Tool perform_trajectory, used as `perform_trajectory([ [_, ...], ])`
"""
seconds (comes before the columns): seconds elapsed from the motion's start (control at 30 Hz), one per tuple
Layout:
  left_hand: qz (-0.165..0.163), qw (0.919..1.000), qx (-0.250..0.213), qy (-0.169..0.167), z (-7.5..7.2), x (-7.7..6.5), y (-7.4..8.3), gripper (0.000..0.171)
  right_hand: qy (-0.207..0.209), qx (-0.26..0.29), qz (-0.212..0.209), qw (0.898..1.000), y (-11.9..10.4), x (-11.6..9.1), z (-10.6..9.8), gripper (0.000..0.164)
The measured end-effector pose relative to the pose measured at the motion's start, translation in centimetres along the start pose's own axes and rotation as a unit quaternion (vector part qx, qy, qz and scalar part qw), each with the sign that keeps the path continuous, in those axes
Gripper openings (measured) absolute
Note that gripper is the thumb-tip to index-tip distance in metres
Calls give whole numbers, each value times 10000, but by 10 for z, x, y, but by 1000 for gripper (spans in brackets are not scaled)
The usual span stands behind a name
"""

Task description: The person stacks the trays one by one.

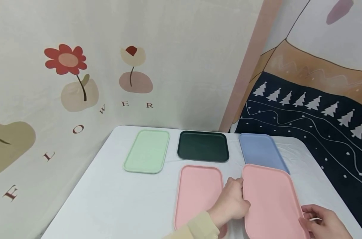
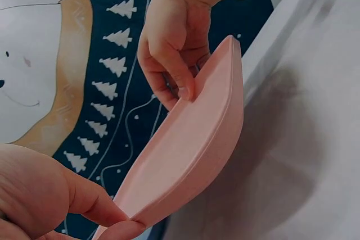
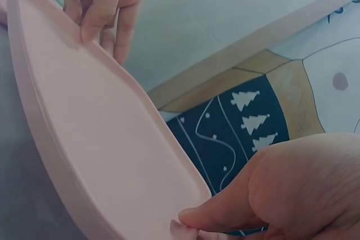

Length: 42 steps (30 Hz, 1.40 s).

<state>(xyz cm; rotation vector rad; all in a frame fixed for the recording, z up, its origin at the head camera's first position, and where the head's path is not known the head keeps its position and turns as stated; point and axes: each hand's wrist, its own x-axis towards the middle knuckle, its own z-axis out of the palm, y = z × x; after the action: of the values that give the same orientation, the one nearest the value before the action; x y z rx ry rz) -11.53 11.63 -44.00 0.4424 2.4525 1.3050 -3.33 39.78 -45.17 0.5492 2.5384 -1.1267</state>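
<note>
Both hands hold a pink tray (image 1: 271, 202) raised over the right side of the table. My left hand (image 1: 233, 199) pinches its left edge, thumb on the rim and fingers beneath. On the opposite edge, my right hand (image 1: 325, 220) pinches the rim between thumb and fingers. The left wrist view shows the tray (image 2: 185, 139) tilted, its shadow falling on the white cloth. In the right wrist view the tray (image 3: 107, 127) shows its bare inner face. A second pink tray (image 1: 199, 189) lies flat on the table, partly hidden by my left forearm.
Along the back of the white table (image 1: 133, 199) lie a light green tray (image 1: 147, 151), a dark green tray (image 1: 203, 146) and a blue tray (image 1: 260, 151). The raised pink tray overlaps the blue one's near end. Printed curtains (image 1: 181, 66) hang behind the table.
</note>
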Motion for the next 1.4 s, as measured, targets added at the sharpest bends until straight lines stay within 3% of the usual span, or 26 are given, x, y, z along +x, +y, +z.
perform_trajectory([
  [0.3, 147, 9967, -778, 183, -16, -2, -8, 60, 170, 241, -337, 9990, -19, -2, 1, 49],
  [0.53, 40, 9824, -1849, 254, -29, -1, -20, 61, 106, 479, -290, 9984, -33, -2, 4, 54],
  [0.7, -23, 9729, -2292, 301, -40, 2, -27, 65, 32, 663, -394, 9970, -42, -3, 9, 53],
  [1.0, 139, 9758, -2048, 758, -58, 5, -38, 56, -260, 884, -580, 9941, -54, -4, 20, 46],
  [1.4, 86, 9759, -1985, 902, -82, 0, -55, 48, -289, 1046, -702, 9916, -72, -3, 44, 46],
])
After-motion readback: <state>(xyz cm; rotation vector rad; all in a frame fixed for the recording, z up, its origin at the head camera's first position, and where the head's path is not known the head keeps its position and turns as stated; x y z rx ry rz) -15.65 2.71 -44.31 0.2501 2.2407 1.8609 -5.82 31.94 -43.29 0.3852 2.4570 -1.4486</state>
